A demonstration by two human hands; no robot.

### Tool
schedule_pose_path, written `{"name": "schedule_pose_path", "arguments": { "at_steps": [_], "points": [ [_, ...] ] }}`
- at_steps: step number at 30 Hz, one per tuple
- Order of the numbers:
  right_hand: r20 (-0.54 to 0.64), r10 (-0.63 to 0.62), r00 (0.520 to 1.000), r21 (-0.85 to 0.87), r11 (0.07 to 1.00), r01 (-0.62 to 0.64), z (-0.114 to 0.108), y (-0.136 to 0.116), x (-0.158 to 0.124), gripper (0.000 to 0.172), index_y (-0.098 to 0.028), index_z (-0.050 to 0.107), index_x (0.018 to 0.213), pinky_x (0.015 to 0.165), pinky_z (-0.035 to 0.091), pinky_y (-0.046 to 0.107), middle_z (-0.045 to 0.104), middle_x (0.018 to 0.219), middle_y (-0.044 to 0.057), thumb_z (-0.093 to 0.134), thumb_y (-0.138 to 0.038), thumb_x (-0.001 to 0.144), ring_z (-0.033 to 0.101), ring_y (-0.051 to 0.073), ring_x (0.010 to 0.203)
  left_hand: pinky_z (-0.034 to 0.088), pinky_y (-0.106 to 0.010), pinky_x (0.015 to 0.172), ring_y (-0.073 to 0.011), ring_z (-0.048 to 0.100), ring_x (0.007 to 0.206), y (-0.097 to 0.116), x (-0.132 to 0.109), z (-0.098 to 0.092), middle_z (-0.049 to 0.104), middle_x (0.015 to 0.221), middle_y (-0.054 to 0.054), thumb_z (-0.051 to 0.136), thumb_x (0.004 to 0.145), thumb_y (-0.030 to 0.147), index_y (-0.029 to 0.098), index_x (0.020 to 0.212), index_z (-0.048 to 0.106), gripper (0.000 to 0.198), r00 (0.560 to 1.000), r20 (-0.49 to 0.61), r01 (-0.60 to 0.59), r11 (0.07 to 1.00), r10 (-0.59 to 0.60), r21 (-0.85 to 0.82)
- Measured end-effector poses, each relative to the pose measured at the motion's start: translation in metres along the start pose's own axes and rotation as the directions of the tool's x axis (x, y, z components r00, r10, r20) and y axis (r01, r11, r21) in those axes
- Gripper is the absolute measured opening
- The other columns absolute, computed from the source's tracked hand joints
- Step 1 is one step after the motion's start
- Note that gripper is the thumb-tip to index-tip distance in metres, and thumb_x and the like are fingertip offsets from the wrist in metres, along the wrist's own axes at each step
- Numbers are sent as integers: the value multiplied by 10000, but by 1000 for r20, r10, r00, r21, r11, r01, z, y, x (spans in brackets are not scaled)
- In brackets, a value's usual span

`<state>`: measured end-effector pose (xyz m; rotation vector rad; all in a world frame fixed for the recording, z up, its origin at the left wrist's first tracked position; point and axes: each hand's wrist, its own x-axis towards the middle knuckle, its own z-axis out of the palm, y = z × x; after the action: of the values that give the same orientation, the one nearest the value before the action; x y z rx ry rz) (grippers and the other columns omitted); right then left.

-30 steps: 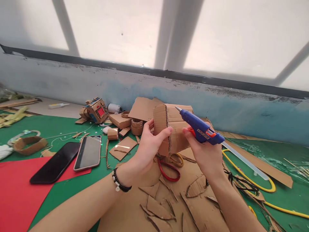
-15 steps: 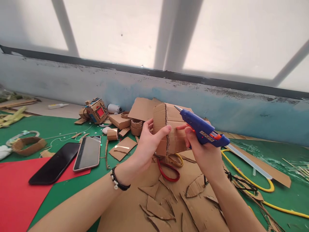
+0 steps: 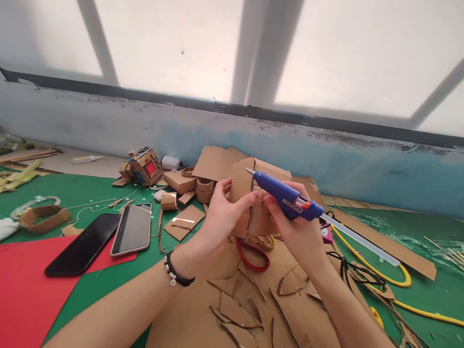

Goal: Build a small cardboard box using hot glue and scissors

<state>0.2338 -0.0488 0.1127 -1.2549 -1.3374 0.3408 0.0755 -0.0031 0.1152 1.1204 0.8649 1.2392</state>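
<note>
My left hand (image 3: pixel 226 212) grips the left side of a cardboard box (image 3: pixel 242 180), its thumb lying near the corrugated edge. A blue hot glue gun (image 3: pixel 286 193) is in my right hand (image 3: pixel 297 232), with its metal nozzle pointing left, close to the top of that edge. A long clear glue stick (image 3: pixel 362 239) sticks out of the gun's back end. Part of the box is hidden behind the gun and my right hand. Below the box lie scissors with a red handle (image 3: pixel 253 256), their blades out of sight.
Cut cardboard scraps (image 3: pixel 237 309) lie on a large cardboard sheet (image 3: pixel 181 309). Two phones, a black one (image 3: pixel 83 244) and a grey one (image 3: pixel 131 229), rest on the left by red paper (image 3: pixel 25 290). A yellow cord (image 3: pixel 427 311) runs along the right. A painted wall (image 3: pixel 203 125) stands behind.
The glue gun has moved left and slightly down with my right hand, bringing its nozzle to the box's corrugated edge. The box has shifted slightly to the right in my left hand.
</note>
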Motion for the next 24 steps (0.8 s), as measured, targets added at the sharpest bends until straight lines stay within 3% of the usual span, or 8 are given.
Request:
{"name": "schedule_pose_path", "arguments": {
  "at_steps": [7,11,15,19,24],
  "points": [
    [-8,-6,1000,24,1000,6,-5,-1,3,402,-271,614,1122,688,527,351,710,904,30,757,-590,923,692,241,835,542,-390,1142,-323,617,1432,-5,-1,3,613,1575,-169,935,809,457,221,1439,529,786,999,45,27,998,-24,-53],
    [-22,-13,1000,103,995,15,-8,-3,0,374,-271,585,1165,615,485,313,722,880,0,730,-560,978,628,170,653,508,-404,1184,-305,606,1448,-1,3,1,618,1566,-178,855,890,426,191,1434,520,682,998,15,64,989,-62,-130],
    [4,-34,999,132,991,33,-7,-3,0,391,-281,558,1231,531,456,305,785,1074,36,710,-558,1000,550,125,535,527,-388,1150,-312,592,1463,-1,2,0,604,1581,-173,878,871,472,216,1448,505,733,997,15,71,991,-70,-113],
    [24,-106,994,65,992,104,-4,0,2,374,-283,606,1256,657,559,329,779,1136,51,726,-517,990,699,187,750,529,-406,1139,-338,581,1467,-3,0,1,596,1578,-196,907,837,475,209,1485,483,819,998,-14,61,996,-63,-71],
    [39,-236,971,-38,971,238,-1,1,1,295,-280,650,1255,803,602,307,760,1207,43,722,-393,991,745,205,1008,465,-406,1208,-319,547,1502,-1,3,0,576,1605,-179,906,831,423,207,1396,558,698,999,-47,-22,1000,22,-8]
  ]
}}
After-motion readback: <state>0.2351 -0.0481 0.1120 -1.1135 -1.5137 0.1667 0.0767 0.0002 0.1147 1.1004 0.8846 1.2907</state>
